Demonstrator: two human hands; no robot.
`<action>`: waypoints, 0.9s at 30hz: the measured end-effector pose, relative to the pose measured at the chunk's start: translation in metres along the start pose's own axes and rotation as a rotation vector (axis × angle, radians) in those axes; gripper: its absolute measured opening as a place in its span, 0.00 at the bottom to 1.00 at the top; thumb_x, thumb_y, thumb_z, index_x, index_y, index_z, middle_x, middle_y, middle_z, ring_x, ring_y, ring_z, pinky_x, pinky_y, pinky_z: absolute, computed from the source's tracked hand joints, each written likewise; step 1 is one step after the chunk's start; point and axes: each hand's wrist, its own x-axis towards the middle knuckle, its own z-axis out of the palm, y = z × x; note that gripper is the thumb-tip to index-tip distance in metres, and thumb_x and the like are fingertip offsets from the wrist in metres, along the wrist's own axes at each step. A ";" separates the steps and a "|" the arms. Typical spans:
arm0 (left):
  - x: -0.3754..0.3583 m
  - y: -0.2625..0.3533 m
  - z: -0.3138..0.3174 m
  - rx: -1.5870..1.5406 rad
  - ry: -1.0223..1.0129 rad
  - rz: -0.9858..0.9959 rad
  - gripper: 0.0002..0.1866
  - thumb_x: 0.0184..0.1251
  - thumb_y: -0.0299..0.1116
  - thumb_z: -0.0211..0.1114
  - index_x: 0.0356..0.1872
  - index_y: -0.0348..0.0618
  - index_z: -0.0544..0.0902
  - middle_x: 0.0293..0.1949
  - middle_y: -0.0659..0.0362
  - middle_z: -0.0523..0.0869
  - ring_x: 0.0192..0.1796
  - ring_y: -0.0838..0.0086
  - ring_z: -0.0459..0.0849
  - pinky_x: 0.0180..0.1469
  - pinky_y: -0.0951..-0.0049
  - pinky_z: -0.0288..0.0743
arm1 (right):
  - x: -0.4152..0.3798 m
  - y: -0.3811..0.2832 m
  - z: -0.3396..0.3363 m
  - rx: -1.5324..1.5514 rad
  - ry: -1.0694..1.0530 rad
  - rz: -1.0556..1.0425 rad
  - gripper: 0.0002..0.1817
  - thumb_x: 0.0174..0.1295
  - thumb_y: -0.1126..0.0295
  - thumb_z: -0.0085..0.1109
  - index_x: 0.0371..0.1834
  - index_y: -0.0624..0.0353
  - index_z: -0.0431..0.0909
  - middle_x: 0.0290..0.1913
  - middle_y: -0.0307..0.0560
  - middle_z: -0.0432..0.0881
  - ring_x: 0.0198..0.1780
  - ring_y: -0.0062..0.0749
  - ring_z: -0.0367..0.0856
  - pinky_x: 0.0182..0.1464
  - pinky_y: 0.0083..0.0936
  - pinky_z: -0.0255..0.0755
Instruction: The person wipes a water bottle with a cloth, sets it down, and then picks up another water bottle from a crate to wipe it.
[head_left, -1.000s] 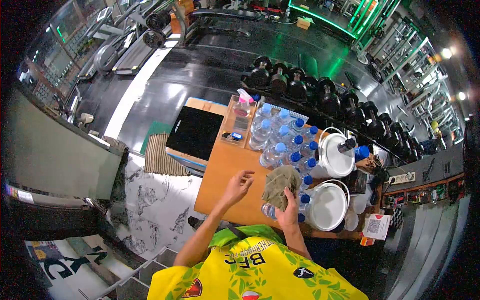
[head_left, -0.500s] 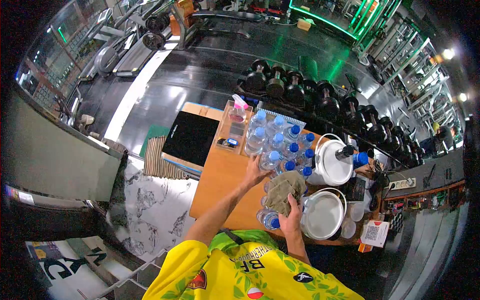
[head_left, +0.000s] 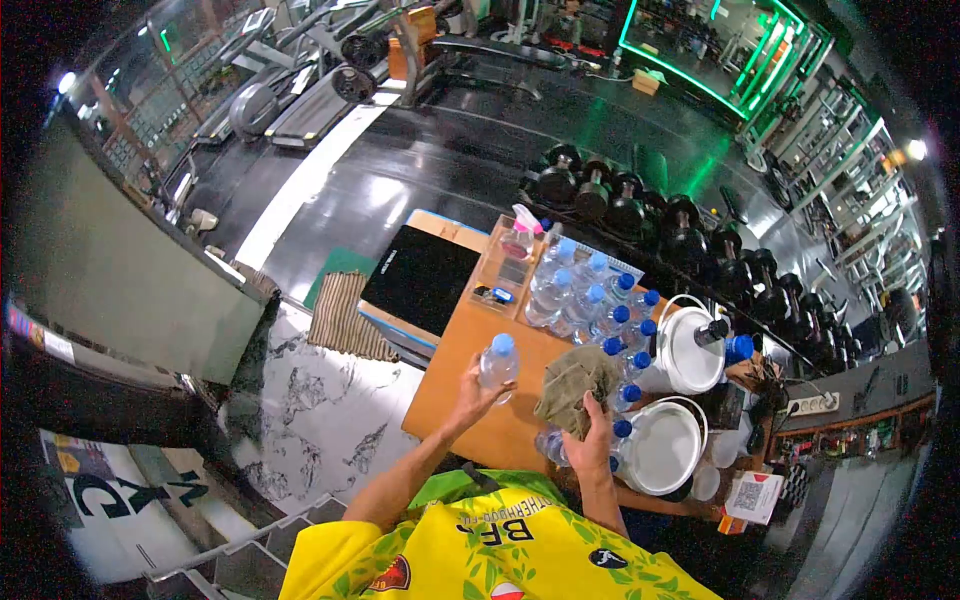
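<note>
My left hand (head_left: 478,396) is closed round a clear water bottle (head_left: 498,364) with a light blue cap, held upright over the left part of the wooden table (head_left: 440,400). In my right hand (head_left: 590,435) is a crumpled olive-grey cloth (head_left: 572,390), pinched under the thumb. Several more capped bottles (head_left: 595,300) stand close together beyond the cloth, some with light blue caps and some with dark blue ones. Beneath my right hand another bottle (head_left: 551,443) is partly hidden by the hand and cloth.
Two white buckets (head_left: 660,448) with wire handles stand right of the bottles. A clear tray (head_left: 493,275) holds a spray bottle (head_left: 520,232) with a pink-and-white head. A black flat-topped box (head_left: 422,282) adjoins the table's left side. Dumbbells (head_left: 683,235) line a rack behind.
My left hand has drawn a bottle out of the group, leftward and toward me. My right hand keeps the cloth. The whole view has shifted a little as my head turned.
</note>
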 end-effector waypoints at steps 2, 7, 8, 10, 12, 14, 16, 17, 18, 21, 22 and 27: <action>-0.020 0.006 -0.026 0.024 0.030 -0.010 0.33 0.45 0.41 0.77 0.51 0.36 0.74 0.46 0.54 0.77 0.51 0.64 0.78 0.53 0.65 0.71 | 0.003 -0.014 0.002 0.044 -0.075 -0.016 0.40 0.37 0.82 0.69 0.61 0.53 0.68 0.59 0.63 0.65 0.59 0.58 0.67 0.60 0.41 0.65; -0.066 0.040 -0.090 0.067 -0.008 -0.005 0.37 0.44 0.45 0.77 0.55 0.38 0.72 0.48 0.52 0.80 0.52 0.63 0.79 0.53 0.63 0.72 | 0.006 -0.042 0.019 0.051 -0.281 -0.138 0.40 0.40 0.80 0.69 0.63 0.51 0.67 0.62 0.62 0.64 0.61 0.57 0.65 0.59 0.39 0.66; -0.075 0.052 -0.101 0.070 0.008 -0.008 0.37 0.44 0.45 0.77 0.55 0.38 0.72 0.48 0.52 0.80 0.52 0.63 0.79 0.53 0.63 0.72 | 0.007 -0.042 0.029 0.056 -0.293 -0.149 0.40 0.40 0.80 0.69 0.63 0.51 0.67 0.62 0.62 0.64 0.61 0.57 0.65 0.59 0.39 0.66; -0.092 0.067 -0.117 0.197 -0.022 -0.041 0.38 0.42 0.46 0.77 0.55 0.39 0.73 0.48 0.50 0.81 0.50 0.61 0.80 0.52 0.61 0.73 | 0.012 -0.057 0.055 0.834 -0.208 0.257 0.34 0.45 0.78 0.67 0.60 0.52 0.70 0.58 0.56 0.71 0.59 0.52 0.68 0.56 0.37 0.67; -0.106 0.073 -0.124 0.163 0.043 -0.026 0.37 0.41 0.44 0.77 0.54 0.38 0.73 0.45 0.49 0.82 0.49 0.59 0.82 0.50 0.61 0.75 | 0.036 -0.132 0.045 0.854 -0.236 0.556 0.24 0.63 0.69 0.55 0.62 0.59 0.66 0.57 0.44 0.72 0.57 0.30 0.70 0.57 0.29 0.68; -0.115 0.100 -0.132 0.239 0.065 -0.074 0.36 0.40 0.41 0.78 0.53 0.39 0.74 0.45 0.49 0.82 0.48 0.57 0.82 0.48 0.62 0.75 | 0.038 -0.150 0.054 0.741 -0.402 0.158 0.27 0.48 0.73 0.64 0.56 0.51 0.73 0.55 0.51 0.74 0.56 0.49 0.71 0.57 0.37 0.67; -0.123 0.095 -0.137 0.277 0.088 -0.061 0.34 0.40 0.40 0.78 0.51 0.38 0.74 0.43 0.49 0.82 0.46 0.55 0.82 0.46 0.62 0.75 | 0.048 -0.192 0.057 0.467 -0.509 -0.283 0.27 0.46 0.73 0.65 0.54 0.49 0.74 0.55 0.50 0.73 0.57 0.49 0.71 0.57 0.38 0.67; -0.124 0.102 -0.137 0.242 0.135 -0.053 0.33 0.40 0.40 0.78 0.49 0.38 0.74 0.41 0.50 0.82 0.44 0.55 0.82 0.45 0.62 0.75 | 0.050 -0.206 0.059 0.172 -0.574 -0.709 0.27 0.45 0.73 0.65 0.52 0.47 0.75 0.55 0.49 0.73 0.57 0.49 0.71 0.58 0.39 0.67; -0.124 0.106 -0.137 0.208 0.179 -0.043 0.32 0.40 0.40 0.78 0.48 0.38 0.75 0.40 0.50 0.82 0.43 0.55 0.82 0.44 0.62 0.75 | 0.050 -0.210 0.063 0.177 -0.580 -0.715 0.27 0.45 0.73 0.65 0.52 0.47 0.75 0.55 0.49 0.73 0.57 0.49 0.71 0.58 0.39 0.67; -0.130 0.107 -0.145 0.199 0.257 0.044 0.30 0.39 0.37 0.79 0.46 0.39 0.75 0.38 0.50 0.81 0.41 0.55 0.82 0.42 0.63 0.75 | 0.051 -0.223 0.072 0.366 -0.659 -0.655 0.29 0.39 0.81 0.64 0.50 0.50 0.74 0.54 0.52 0.71 0.57 0.50 0.70 0.59 0.37 0.66; -0.133 0.108 -0.148 0.272 0.277 0.067 0.31 0.38 0.37 0.79 0.46 0.39 0.75 0.38 0.50 0.81 0.41 0.55 0.82 0.42 0.63 0.75 | 0.050 -0.224 0.075 0.367 -0.666 -0.659 0.29 0.39 0.81 0.64 0.50 0.50 0.74 0.54 0.52 0.71 0.57 0.50 0.70 0.59 0.37 0.66; -0.142 0.119 -0.166 0.315 0.290 0.071 0.32 0.35 0.35 0.80 0.46 0.39 0.75 0.38 0.50 0.81 0.40 0.55 0.82 0.41 0.63 0.75 | 0.036 -0.191 0.104 0.496 -0.830 -0.087 0.25 0.53 0.69 0.64 0.55 0.60 0.69 0.52 0.53 0.74 0.55 0.46 0.74 0.57 0.35 0.67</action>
